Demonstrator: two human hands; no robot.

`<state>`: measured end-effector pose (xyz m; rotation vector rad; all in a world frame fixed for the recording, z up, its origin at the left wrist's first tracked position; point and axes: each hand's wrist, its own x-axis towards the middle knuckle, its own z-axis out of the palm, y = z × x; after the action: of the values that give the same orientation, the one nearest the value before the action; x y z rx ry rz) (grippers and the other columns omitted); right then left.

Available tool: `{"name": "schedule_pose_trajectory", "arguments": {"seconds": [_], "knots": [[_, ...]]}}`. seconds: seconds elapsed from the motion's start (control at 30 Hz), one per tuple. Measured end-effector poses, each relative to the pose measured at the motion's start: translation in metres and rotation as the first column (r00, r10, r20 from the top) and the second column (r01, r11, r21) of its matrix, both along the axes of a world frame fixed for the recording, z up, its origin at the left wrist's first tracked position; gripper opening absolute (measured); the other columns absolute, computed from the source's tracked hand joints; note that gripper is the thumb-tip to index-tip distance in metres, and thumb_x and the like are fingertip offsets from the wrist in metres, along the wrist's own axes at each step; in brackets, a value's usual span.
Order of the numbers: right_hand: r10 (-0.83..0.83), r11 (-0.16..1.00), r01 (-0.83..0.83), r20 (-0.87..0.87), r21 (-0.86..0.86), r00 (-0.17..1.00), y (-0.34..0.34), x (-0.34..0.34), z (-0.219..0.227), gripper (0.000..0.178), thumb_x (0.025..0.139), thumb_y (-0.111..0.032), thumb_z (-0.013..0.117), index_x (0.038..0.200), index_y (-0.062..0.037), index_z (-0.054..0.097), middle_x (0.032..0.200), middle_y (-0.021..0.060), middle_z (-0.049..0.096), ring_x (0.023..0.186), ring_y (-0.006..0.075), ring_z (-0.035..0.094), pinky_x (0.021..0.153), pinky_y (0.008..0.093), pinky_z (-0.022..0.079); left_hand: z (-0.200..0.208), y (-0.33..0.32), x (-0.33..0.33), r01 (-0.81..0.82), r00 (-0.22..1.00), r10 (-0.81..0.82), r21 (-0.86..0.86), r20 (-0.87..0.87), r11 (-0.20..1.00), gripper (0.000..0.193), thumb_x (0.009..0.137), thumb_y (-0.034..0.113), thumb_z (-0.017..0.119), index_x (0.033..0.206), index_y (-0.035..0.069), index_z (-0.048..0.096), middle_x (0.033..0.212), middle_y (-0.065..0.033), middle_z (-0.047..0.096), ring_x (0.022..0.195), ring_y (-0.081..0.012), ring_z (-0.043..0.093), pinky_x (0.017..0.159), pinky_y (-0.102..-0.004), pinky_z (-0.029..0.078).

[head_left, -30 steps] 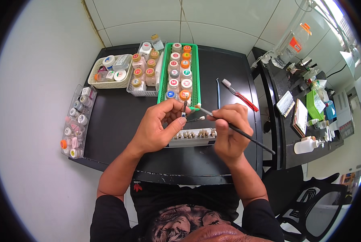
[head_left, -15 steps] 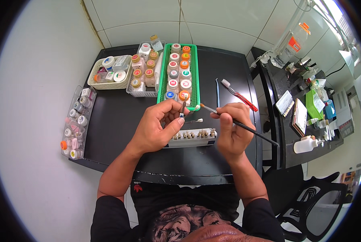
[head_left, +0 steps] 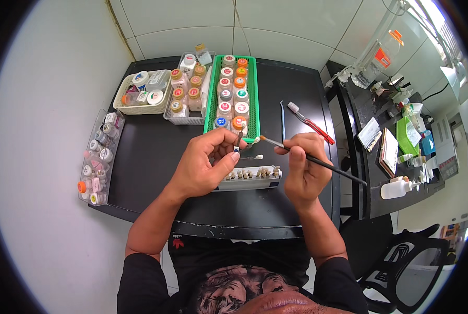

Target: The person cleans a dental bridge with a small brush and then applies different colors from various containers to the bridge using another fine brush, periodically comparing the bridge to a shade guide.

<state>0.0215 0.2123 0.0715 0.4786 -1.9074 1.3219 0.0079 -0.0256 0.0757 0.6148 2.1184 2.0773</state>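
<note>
1. Left hand (head_left: 208, 163) is pinched tight, thumb and fingers clamped on dental shade tabs (head_left: 238, 141), fanned out above the white tab holder (head_left: 252, 183).
2. Right hand (head_left: 307, 163) is curled pen-style around a thin brush (head_left: 336, 168), bristles right by one tab's tip; can't tell if touching.
3. Hands apart, forearms slanting inward over the black table (head_left: 145, 157).

- Counter (head_left: 150, 157), left edge: bin (head_left: 116, 152) with jars (head_left: 106, 155) in it.
- Behind, rightward: basket (head_left: 140, 110) holding tubs (head_left: 155, 98).
- Right of that: bottle caddy (head_left: 184, 121), then long basket (head_left: 255, 99), bottles (head_left: 225, 108) in both.
- Right of these: dental probe (head_left: 283, 121), then toothbrush (head_left: 303, 118).
- Before the long basket: low box (head_left: 252, 184), between the hands (head_left: 208, 162).
- Far right, past a gap: side counter (head_left: 372, 172), pump bottle (head_left: 395, 190) near its front.
</note>
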Motion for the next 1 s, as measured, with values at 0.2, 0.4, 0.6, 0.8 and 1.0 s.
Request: {"name": "schedule_pose_trajectory", "arguments": {"seconds": [0.2, 0.4, 0.6, 0.8, 1.0], "knots": [[0.003, 0.998, -0.005, 0.024, 0.059, 1.0, 0.0, 0.0, 0.004, 0.014, 0.105, -0.01, 0.072, 0.095, -0.0015, 0.075, 0.086, 0.0071, 0.078, 0.084, 0.024, 0.066, 0.085, 0.0392, 0.047, 0.0, -0.001, 0.0, 0.005, 1.0, -0.005, -0.025, 0.011, 1.0, 0.021, 0.102, 0.002, 0.069, 0.122, -0.001, 0.072, 0.088, 0.0055, 0.064, 0.073, 0.0001, 0.054, 0.069, -0.0208, 0.045], [0.158, 0.959, -0.125, -0.112, 0.256, 0.981, -0.007, 0.01, 0.014, 0.018, 0.102, -0.019, 0.079, 0.09, -0.0052, 0.077, 0.084, 0.0028, 0.078, 0.082, 0.0221, 0.067, 0.085, 0.039, 0.044, 0.002, 0.0, -0.001, -0.027, 0.999, 0.025, 0.051, 0.047, 0.998, 0.023, 0.106, 0.009, 0.069, 0.127, -0.002, 0.067, 0.094, 0.003, 0.062, 0.082, -0.0025, 0.055, 0.074, -0.0212, 0.044], [0.159, 0.955, -0.119, -0.128, 0.271, 0.979, -0.015, 0.009, 0.009, 0.019, 0.099, -0.023, 0.083, 0.091, -0.0062, 0.077, 0.083, 0.0015, 0.077, 0.082, 0.0209, 0.068, 0.085, 0.0404, 0.044, 0.005, 0.002, 0.001, -0.042, 0.998, 0.04, 0.06, 0.041, 0.997, 0.024, 0.106, 0.01, 0.07, 0.127, -0.002, 0.067, 0.094, 0.0026, 0.063, 0.082, -0.0029, 0.057, 0.073, -0.0213, 0.046], [0.009, 0.966, 0.02, -0.112, 0.257, 0.994, -0.007, 0.006, 0.012, 0.014, 0.099, -0.017, 0.082, 0.092, -0.0056, 0.078, 0.084, 0.0019, 0.076, 0.083, 0.0218, 0.069, 0.086, 0.04, 0.045, -0.002, -0.001, 0.0, -0.055, 0.998, 0.055, 0.08, 0.009, 0.995, 0.02, 0.106, 0.004, 0.069, 0.126, -0.001, 0.07, 0.095, 0.0036, 0.068, 0.079, 0.0008, 0.055, 0.073, -0.0193, 0.045], [0.079, 0.964, -0.039, -0.143, 0.264, 0.987, -0.007, 0.008, 0.015, 0.01, 0.097, -0.013, 0.08, 0.092, -0.0047, 0.078, 0.087, 0.0038, 0.076, 0.081, 0.0245, 0.067, 0.084, 0.0403, 0.046, -0.002, 0.002, 0.001, -0.063, 0.998, 0.062, 0.105, 0.017, 0.992, 0.02, 0.107, 0.004, 0.068, 0.126, 0.0, 0.07, 0.094, 0.0051, 0.066, 0.076, 0.0014, 0.05, 0.07, -0.0195, 0.042]]}}
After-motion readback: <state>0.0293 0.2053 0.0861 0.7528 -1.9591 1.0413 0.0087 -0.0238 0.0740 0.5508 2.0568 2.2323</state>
